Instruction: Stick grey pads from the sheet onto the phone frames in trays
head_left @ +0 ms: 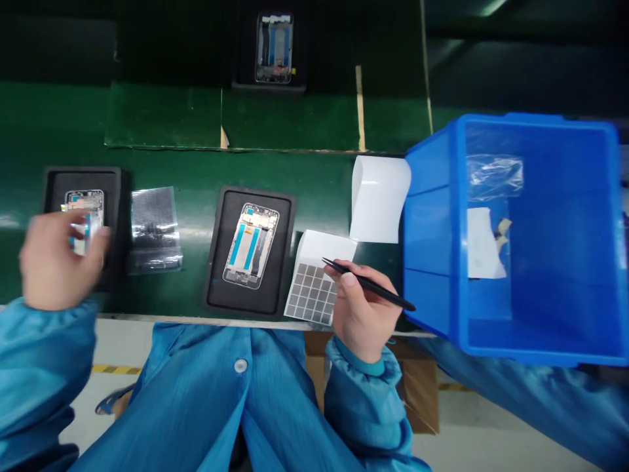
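My left hand (61, 259), blurred by motion, is over an opened phone (97, 200) in a black tray (112, 180) at the left. Its thumb and forefinger are apart, and they cover part of the phone. Black tweezers (376, 288) are gripped in my right hand (366, 311), their tips pointing left above a white sheet (327, 246) with rows of grey square stickers (309, 292). Between my hands, a second opened phone (251, 246) lies slightly tilted in another black tray (221, 262), its blue strips and inner parts showing.
A clear plastic sheet (154, 229) lies beside the left tray. Right of the sticker sheet, a curled white sheet (381, 196) touches a blue bin (435, 229) holding plastic film (494, 177) and paper scraps (484, 242). A third phone (274, 49) sits in a tray at the back.
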The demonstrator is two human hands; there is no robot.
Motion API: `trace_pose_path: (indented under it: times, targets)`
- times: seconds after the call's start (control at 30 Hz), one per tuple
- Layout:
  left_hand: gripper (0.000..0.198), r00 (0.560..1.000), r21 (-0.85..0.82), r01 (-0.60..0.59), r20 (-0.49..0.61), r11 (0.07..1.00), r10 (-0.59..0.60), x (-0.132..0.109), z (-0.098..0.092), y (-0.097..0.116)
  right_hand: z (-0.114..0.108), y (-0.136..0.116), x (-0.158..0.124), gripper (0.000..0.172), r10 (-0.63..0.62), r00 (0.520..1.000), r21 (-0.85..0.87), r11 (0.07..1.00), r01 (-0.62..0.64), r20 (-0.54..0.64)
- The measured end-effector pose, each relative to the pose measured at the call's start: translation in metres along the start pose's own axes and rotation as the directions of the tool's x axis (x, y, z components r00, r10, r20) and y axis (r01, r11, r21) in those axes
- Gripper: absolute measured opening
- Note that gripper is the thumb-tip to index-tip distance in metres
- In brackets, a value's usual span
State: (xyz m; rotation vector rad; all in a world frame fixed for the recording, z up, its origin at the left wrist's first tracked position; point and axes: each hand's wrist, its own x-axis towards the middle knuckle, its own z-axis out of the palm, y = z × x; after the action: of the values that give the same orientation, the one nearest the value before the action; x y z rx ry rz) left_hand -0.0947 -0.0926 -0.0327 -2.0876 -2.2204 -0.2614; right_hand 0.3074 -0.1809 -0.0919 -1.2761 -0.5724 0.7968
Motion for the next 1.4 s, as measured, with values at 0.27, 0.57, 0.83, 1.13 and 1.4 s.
trace_pose_path:
  times: [0.27, 0.57, 0.83, 1.13, 1.4]
  targets:
    - [0.040, 0.860, 0.070, -0.389, 0.386, 0.919, 0.334, -0.024, 0.049, 0.181, -0.018, 0.005, 0.004, 0.015, -0.011, 1.000, -0.126, 0.992, 0.012, 0.011]
    - [0.034, 0.865, 0.133, -0.455, 0.301, 0.880, 0.402, -0.039, 0.036, 0.174, -0.047, 0.011, 0.007, 0.018, 0.090, 0.984, -0.369, 0.929, -0.028, 0.153]
    - [0.033, 0.434, -0.284, -0.845, 0.130, 0.453, 0.892, -0.044, 0.053, 0.274, -0.060, 0.018, 0.018, 0.014, 0.013, 0.968, -0.356, 0.931, 0.080, 0.251]
    - [0.044, 0.403, -0.286, -0.820, 0.328, 0.496, 0.854, -0.041, 0.062, 0.286, -0.080, 0.026, 0.029, 0.015, -0.010, 0.967, -0.504, 0.852, 0.142, 0.256]
    - [0.044, 0.407, -0.275, -0.826, 0.311, 0.491, 0.859, -0.045, 0.064, 0.287, -0.081, 0.027, 0.030, 0.015, 0.001, 0.963, -0.527, 0.837, 0.148, 0.271]
